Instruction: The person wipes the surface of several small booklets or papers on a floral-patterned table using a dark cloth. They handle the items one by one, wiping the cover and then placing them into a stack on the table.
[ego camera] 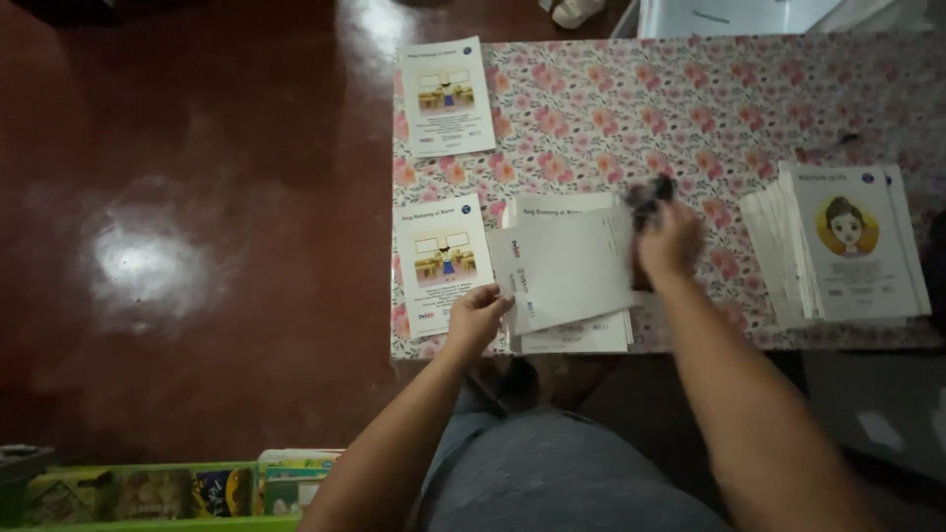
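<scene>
So the left hand (477, 317) has its fingers curled on the near-left corner of a white booklet (564, 268), which sits tilted on top of a small pile (574, 333) at the table's (611, 108) front edge. The right hand (670, 239) is blurry at the booklet's far-right corner, pinching something dark; can't tell what. Down on the floor there's a green box (148, 493) stuffed with colourful packets.
</scene>
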